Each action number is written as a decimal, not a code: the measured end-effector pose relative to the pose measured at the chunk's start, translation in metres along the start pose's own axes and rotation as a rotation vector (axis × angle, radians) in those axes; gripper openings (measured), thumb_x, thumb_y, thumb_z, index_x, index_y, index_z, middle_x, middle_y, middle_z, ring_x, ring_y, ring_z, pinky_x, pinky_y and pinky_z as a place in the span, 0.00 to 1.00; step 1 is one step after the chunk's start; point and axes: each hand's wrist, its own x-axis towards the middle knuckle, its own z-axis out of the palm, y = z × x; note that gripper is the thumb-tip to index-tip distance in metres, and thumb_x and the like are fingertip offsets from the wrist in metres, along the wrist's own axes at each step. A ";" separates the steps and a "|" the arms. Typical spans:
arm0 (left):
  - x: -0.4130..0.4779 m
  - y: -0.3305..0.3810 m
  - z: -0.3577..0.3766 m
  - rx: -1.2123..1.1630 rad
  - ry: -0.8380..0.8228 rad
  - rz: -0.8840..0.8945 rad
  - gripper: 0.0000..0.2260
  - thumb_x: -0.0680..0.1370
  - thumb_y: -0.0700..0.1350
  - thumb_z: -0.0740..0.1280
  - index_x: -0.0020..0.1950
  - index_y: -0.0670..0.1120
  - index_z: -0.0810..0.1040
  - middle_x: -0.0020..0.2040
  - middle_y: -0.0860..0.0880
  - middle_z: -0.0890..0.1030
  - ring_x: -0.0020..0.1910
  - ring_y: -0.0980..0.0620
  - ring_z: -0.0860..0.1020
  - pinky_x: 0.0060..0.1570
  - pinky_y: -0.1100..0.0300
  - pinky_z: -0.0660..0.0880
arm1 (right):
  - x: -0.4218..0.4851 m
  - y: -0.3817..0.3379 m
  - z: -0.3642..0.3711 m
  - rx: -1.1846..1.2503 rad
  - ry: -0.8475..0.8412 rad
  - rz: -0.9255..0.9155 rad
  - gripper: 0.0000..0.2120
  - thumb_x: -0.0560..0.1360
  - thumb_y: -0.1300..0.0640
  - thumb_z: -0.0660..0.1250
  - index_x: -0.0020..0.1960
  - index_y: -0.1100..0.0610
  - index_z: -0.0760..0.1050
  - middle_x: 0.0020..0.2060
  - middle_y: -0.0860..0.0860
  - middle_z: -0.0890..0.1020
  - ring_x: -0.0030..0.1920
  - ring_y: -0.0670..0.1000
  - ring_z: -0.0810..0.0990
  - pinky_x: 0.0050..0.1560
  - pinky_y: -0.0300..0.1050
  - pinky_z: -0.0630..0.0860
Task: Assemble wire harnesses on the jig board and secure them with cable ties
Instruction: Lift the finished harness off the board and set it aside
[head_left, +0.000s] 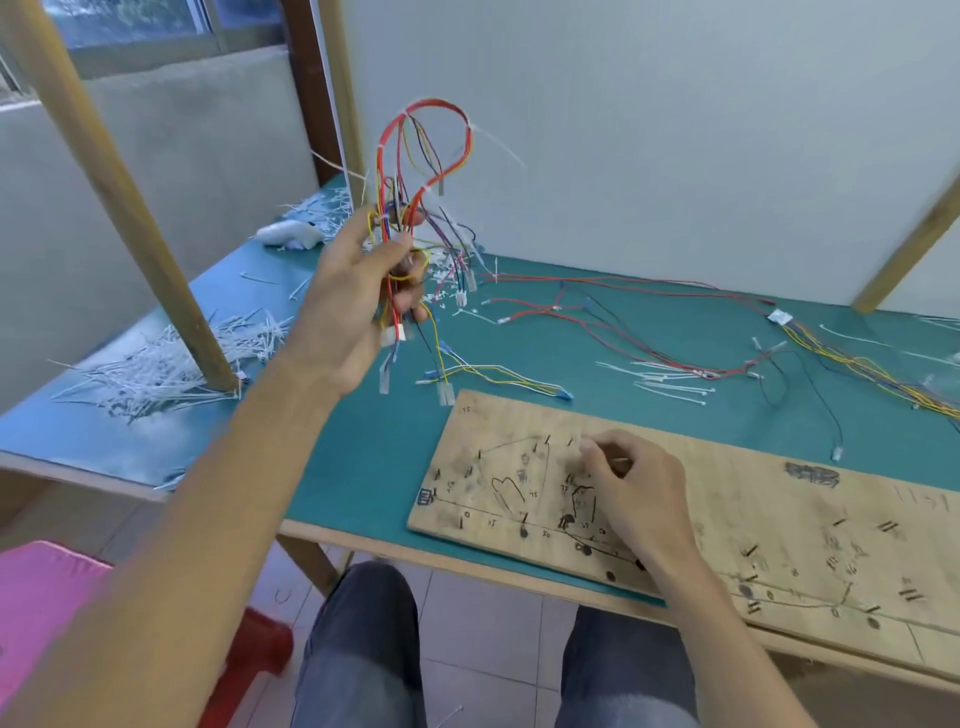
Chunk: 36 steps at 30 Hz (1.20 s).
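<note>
- Between left fingers (408, 300): tied harness (426, 150), gripped above the jig board (727, 467); likely finished.
- Right fingers (602, 452) curl on board; hold unclear.
- Next: set aside, route loose wires (862, 366).

The board (753, 483) is rough, stained wood; tabletop (363, 452) matt green; ties (156, 369) white plastic; harness (431, 150) glossy plastic-sheathed.

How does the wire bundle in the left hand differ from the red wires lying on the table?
The bundle is lifted, gripped by the left hand; the red wires lie flat on the table. The bundle is looped and tied with white ties; the red wires sprawl loose. The bundle mixes red, yellow and blue; the red wires are mostly one colour. Both carry white connectors.
</note>
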 end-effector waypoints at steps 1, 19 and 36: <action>0.009 0.002 -0.003 -0.013 -0.016 0.011 0.05 0.85 0.41 0.62 0.56 0.50 0.75 0.37 0.50 0.70 0.30 0.52 0.66 0.35 0.55 0.71 | -0.002 0.002 0.001 0.016 0.043 0.005 0.08 0.81 0.48 0.71 0.44 0.43 0.85 0.38 0.34 0.85 0.45 0.35 0.82 0.48 0.35 0.76; 0.139 -0.089 -0.102 0.119 0.223 -0.310 0.11 0.85 0.35 0.54 0.47 0.48 0.65 0.35 0.48 0.64 0.28 0.54 0.62 0.27 0.62 0.58 | 0.002 0.012 0.005 0.108 0.085 0.002 0.09 0.80 0.50 0.73 0.41 0.44 0.85 0.38 0.37 0.86 0.44 0.40 0.83 0.44 0.38 0.74; 0.156 -0.154 -0.116 0.737 0.260 -0.337 0.09 0.82 0.42 0.60 0.45 0.47 0.77 0.40 0.48 0.79 0.38 0.52 0.80 0.39 0.60 0.72 | 0.004 0.010 0.008 0.106 0.066 0.026 0.09 0.80 0.49 0.72 0.41 0.44 0.85 0.38 0.39 0.86 0.44 0.42 0.83 0.42 0.33 0.74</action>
